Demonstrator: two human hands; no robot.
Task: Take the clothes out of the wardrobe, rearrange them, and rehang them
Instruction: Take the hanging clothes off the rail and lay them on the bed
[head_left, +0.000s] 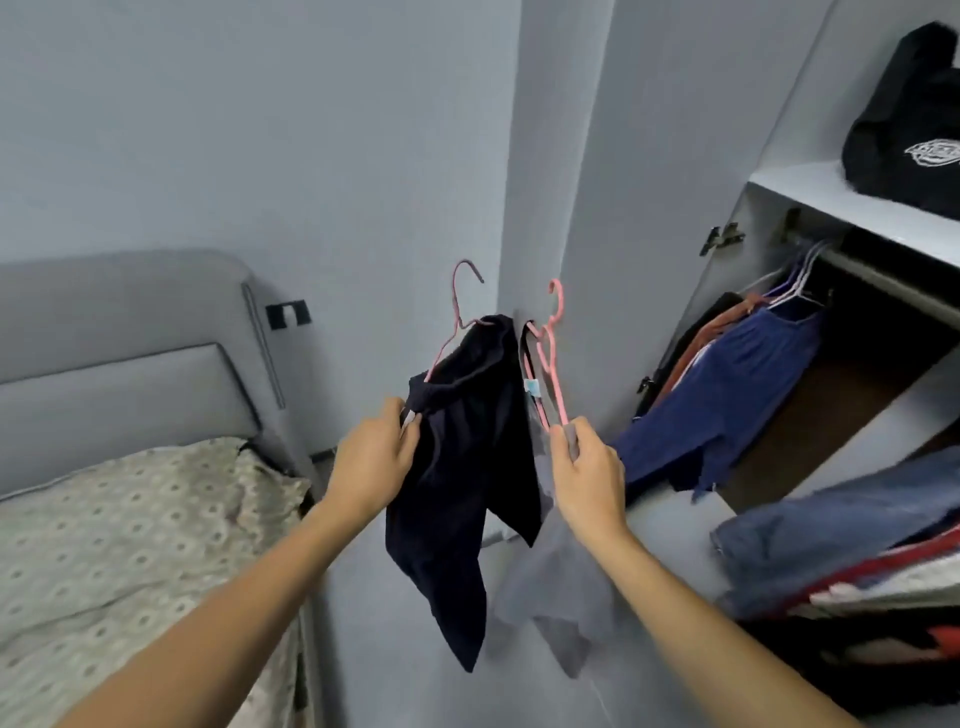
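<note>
Right now both hands are up in front of the wardrobe door (613, 208), w/ fingers curled tight. Left hand (375, 457) pinches the lower end of a pink hanger (457, 322) carrying dark shorts (462, 467). Right hand (587, 478) grips two more pink hangers (550, 364) plus grey fabric (561, 587) hanging below. Blue garment (727, 395) hangs on the rail inside; bed (130, 545) at left.

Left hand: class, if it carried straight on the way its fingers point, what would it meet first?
The left hand already grips the dark garment on its pink hanger; beyond that probably the wardrobe side panel, though depth is unclear.
</note>
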